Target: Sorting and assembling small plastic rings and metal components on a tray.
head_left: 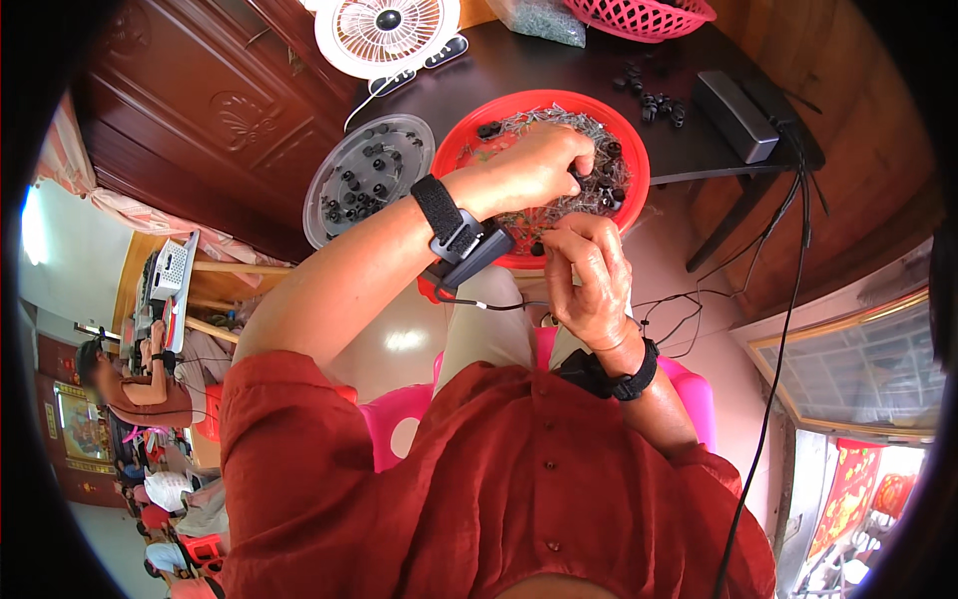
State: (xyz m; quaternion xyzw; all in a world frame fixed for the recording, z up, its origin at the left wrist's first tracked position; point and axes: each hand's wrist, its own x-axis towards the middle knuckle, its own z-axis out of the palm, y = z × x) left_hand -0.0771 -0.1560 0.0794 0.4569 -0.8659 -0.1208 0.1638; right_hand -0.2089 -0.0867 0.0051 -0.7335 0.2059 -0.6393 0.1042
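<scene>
A round red basket point(469, 135) on the dark table holds a heap of thin metal pins point(599, 130) mixed with small black parts. My left hand point(529, 165), with a black strap and device on its wrist, reaches into the heap with its fingertips bunched among the pieces; what they pinch is hidden. My right hand point(589, 280) hovers at the basket's near rim, thumb and fingers pinched on a small black part point(540, 248). A black band sits on that wrist.
A clear round tray point(344, 215) with several black parts lies left of the basket. Behind stand a white fan point(387, 30), a pink basket point(639, 15), a black box point(733, 115) and loose black parts point(654, 100). Cables hang right. Another person point(120, 374) sits far left.
</scene>
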